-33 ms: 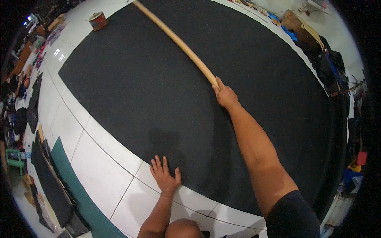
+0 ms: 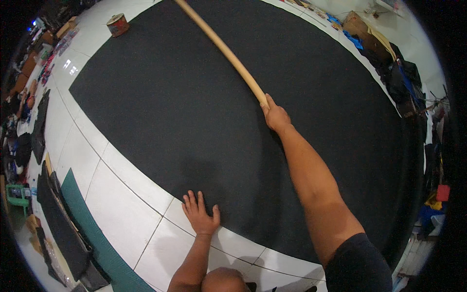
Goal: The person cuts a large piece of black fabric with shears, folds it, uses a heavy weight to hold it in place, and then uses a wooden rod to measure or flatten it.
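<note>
A large black sheet (image 2: 194,97) lies flat over the white tiled floor. My right hand (image 2: 276,116) is closed round the near end of a long pale wooden pole (image 2: 221,46), which slants over the sheet to the far left and runs out of view at the top. Fingers spread, my left hand (image 2: 202,214) presses down at the sheet's near edge, partly on the black material and partly on the tiles. It holds nothing.
A rusty tin can (image 2: 117,25) stands by the sheet's far left edge. Green and black sheets (image 2: 80,209) lie on the left, near a green stool (image 2: 18,194). Cardboard and dark bags (image 2: 369,41) line the wall at right. My bent knee (image 2: 224,281) shows below.
The pole's far end has swung slightly to the right. Both hands stay in nearly the same places, and the surroundings have shifted a little left in view.
</note>
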The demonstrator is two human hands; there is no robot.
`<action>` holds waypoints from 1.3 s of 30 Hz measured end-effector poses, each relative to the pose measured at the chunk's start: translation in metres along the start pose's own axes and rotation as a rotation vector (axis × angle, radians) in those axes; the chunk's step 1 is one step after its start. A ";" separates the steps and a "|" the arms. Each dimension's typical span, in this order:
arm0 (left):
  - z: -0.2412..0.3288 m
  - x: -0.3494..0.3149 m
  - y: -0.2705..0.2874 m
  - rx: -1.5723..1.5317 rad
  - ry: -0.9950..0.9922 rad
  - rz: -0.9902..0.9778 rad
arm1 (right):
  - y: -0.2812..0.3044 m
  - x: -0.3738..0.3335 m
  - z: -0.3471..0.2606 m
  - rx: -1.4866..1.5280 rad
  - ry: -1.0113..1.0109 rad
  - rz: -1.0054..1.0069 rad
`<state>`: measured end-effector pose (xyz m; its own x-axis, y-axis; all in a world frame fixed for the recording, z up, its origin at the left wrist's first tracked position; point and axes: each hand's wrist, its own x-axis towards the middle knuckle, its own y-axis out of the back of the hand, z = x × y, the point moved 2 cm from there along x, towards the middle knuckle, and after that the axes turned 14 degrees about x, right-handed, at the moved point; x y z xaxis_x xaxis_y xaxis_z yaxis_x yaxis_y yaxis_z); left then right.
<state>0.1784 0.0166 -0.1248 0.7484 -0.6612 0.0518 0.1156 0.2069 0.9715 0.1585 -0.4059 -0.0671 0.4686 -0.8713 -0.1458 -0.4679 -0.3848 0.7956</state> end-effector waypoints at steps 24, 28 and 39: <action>-0.005 -0.012 -0.017 0.053 -0.088 0.131 | 0.170 -0.564 0.410 0.098 -0.818 0.599; -0.012 -0.005 -0.014 0.078 -0.136 0.090 | 0.154 -0.538 0.402 0.140 -0.597 0.636; -0.005 -0.033 0.015 0.318 -0.063 0.131 | 0.042 -0.495 0.193 -0.025 -0.062 -0.060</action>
<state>0.1587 0.0446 -0.1131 0.7001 -0.6895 0.1855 -0.1959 0.0643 0.9785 -0.2381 -0.0495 -0.0746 0.4478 -0.8643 -0.2290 -0.4214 -0.4299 0.7985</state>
